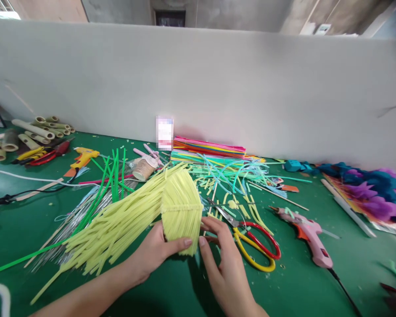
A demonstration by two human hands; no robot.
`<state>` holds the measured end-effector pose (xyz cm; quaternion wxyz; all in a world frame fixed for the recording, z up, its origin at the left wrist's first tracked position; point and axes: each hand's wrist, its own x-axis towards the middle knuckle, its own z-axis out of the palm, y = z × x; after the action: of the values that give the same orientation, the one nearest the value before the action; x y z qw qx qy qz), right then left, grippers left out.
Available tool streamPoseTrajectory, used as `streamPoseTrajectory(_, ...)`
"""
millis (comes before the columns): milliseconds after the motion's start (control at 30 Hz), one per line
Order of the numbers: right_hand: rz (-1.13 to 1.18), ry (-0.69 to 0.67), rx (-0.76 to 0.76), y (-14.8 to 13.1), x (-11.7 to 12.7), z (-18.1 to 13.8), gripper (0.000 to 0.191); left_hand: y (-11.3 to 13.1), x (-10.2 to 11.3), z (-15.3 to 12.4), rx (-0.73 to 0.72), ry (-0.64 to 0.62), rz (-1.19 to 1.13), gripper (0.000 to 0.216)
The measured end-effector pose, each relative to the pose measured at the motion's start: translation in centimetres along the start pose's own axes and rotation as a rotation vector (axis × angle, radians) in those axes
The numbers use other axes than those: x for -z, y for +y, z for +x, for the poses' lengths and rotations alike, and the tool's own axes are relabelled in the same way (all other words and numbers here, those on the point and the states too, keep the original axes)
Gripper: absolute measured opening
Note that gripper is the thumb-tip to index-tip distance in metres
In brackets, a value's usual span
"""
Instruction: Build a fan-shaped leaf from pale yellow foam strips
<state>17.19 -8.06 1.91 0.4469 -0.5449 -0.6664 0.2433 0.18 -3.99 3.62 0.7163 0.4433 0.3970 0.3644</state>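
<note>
The left hand [156,248] grasps a flat, layered yellow piece [181,213] made of fuzzy strips: its thumb lies across the lower front, and its other fingers go behind, where they are hidden. The piece stands up from this grip, fanning into a rounded top above a raised band that crosses its middle. The right hand [226,259] is bent at the piece's lower right edge, thumb and forefinger parted, their tips at or just beside that edge; whether they grip it I cannot tell.

Left of the piece, long loose yellow strips [119,220] spread over the green counter [171,290], reaching towards the left forearm. Bright green strips [116,176] and thin silvery ones lie beyond them. Just right of the right hand rest scissors [235,223] with one red and one yellow handle, blades slightly apart; a pink glue gun [312,233] lies farther right.

Behind the piece are a spool of twine [143,169] and a heap of coloured strips [211,152]. Farthest out, a yellow glue gun [83,157] and cut bamboo tubes [39,130] lie at the left, blue and purple petal shapes [381,207] at the right, and a pale partition [198,88] rises behind.
</note>
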Motion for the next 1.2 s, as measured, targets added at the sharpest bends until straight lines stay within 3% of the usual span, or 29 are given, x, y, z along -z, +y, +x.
streamPoseTrajectory(67,-0.083,0.095,0.08,0.1,0.1,-0.3,0.027,0.0,0.0,0.0,0.001,0.066,-0.041,0.044)
streamPoseTrajectory(200,-0.181,0.253,0.166,0.0,0.1,-0.5,0.011,-0.1,0.0,0.0,-0.048,0.158,-0.105,0.049)
streamPoseTrajectory(500,-0.052,0.056,0.119,-0.1,-0.4,-0.1,0.008,0.1,-0.1,-0.5,-0.04,0.122,-0.138,0.042)
streamPoseTrajectory(633,-0.051,0.037,0.057,-0.5,-0.6,-0.2,0.001,0.0,-0.2,-0.5,-0.054,0.099,-0.024,0.031)
streamPoseTrajectory(967,-0.135,0.031,-0.13,-0.4,-1.1,-0.2,0.008,0.0,-0.9,-0.9,-0.135,0.108,0.227,0.024)
streamPoseTrajectory(1200,-0.037,0.034,-0.142,-0.2,-1.0,-0.4,0.01,0.0,-0.6,-0.6,-0.102,0.178,0.172,0.032)
